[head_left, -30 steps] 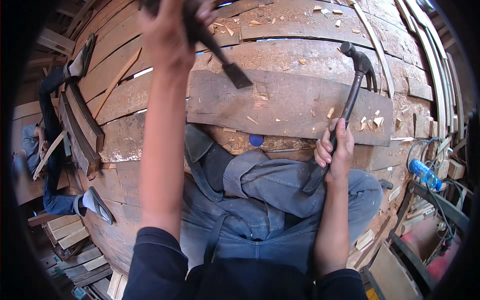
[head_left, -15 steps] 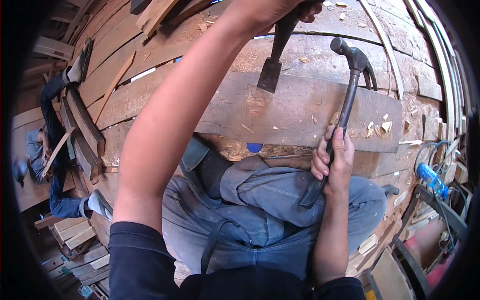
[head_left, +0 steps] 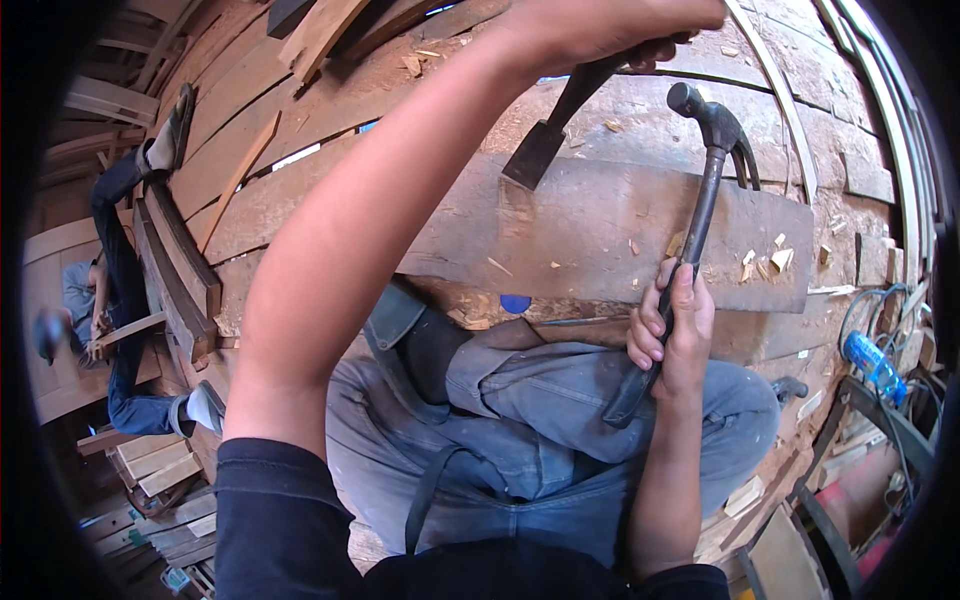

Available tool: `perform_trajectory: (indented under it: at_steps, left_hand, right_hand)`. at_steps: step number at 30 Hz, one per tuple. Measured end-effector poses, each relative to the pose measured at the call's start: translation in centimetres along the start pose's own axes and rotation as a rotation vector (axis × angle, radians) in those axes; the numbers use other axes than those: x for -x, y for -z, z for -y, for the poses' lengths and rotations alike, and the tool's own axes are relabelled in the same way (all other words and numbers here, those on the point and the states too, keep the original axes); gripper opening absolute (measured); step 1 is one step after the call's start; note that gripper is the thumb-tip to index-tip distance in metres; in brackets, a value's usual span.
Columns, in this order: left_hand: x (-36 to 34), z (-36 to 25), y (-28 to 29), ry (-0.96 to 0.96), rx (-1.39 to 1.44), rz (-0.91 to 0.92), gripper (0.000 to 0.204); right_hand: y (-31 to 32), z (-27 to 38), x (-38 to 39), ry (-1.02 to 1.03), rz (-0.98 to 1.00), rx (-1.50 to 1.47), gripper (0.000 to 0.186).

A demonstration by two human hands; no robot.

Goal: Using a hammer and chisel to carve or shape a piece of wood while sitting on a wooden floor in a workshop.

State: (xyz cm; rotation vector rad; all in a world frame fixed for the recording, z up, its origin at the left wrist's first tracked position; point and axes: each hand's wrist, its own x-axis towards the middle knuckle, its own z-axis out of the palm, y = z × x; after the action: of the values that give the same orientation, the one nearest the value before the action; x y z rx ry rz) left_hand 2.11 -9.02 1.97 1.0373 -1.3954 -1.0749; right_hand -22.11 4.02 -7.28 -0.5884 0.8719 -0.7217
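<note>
**A:** How are the tools held, from left to right?

**B:** The chisel (head_left: 537, 152) is positioned between 12 and 1 o'clock of the view, its blade over the far edge of the board (head_left: 600, 225) at 2 o'clock. Whether the board is touched by the cutting edge cannot be told. The chisel is gripped above by the left hand (head_left: 630, 28), at 1 o'clock, with fingers curled; part of the grip is hidden. The claw hammer (head_left: 708, 185) is held head-up by the right hand (head_left: 672, 332) at 3 o'clock, fingers wrapped round the lower handle.

**A:** What handling is to be expected?

**B:** The chisel is judged stiff and blade-heavy; it should be grasped by the handle, clear of the edge. The board is judged rigid and should be taken by its ends. The hammer is judged head-heavy; its smooth handle may slip if dusty and should be gripped low.

**A:** What quantities are counted?

**B:** From left to right: one co-worker (head_left: 78, 300) at 9 o'clock, one blue disc (head_left: 515, 303) near the centre, one chisel, one board, one handheld hammer, several wood chips (head_left: 781, 260), not exactly countable, and one bottle (head_left: 873, 365) at 3 o'clock.
</note>
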Motion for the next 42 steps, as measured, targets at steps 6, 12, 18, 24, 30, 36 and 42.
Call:
perform_trajectory:
  at_steps: [6,12,18,24,30,36,42]
  left_hand:
    - [0.5,0.6,2.1,0.021,0.114,-0.068,0.023]
    - [0.1,1.2,2.7,0.029,0.182,-0.024,0.023]
    - [-0.3,1.8,1.5,-0.046,0.034,-0.056,0.022]
    - [0.1,2.4,2.5,-0.025,0.173,-0.219,0.022]
    - [-0.1,2.7,1.4,-0.024,0.179,-0.139,0.026]
    - [-0.4,3.1,1.2,-0.039,0.196,-0.147,0.028]
    - [-0.3,3.3,1.5,-0.032,0.154,-0.191,0.029]
  right_hand:
    - [-0.2,0.0,0.0,-0.013,-0.009,-0.003,0.031]
    - [-0.1,-0.2,-0.2,-0.008,-0.02,0.006,0.031]
    - [0.1,-0.5,-0.3,-0.014,-0.02,0.012,0.033]
    - [-0.2,-0.5,0.0,-0.014,-0.003,0.0,0.034]
    - [-0.3,-0.7,-0.2,-0.006,-0.024,0.034,0.035]
    - [-0.3,-0.4,0.1,-0.006,-0.04,0.041,0.035]
    - [-0.3,-0.7,0.0,0.033,-0.046,0.025,0.036]
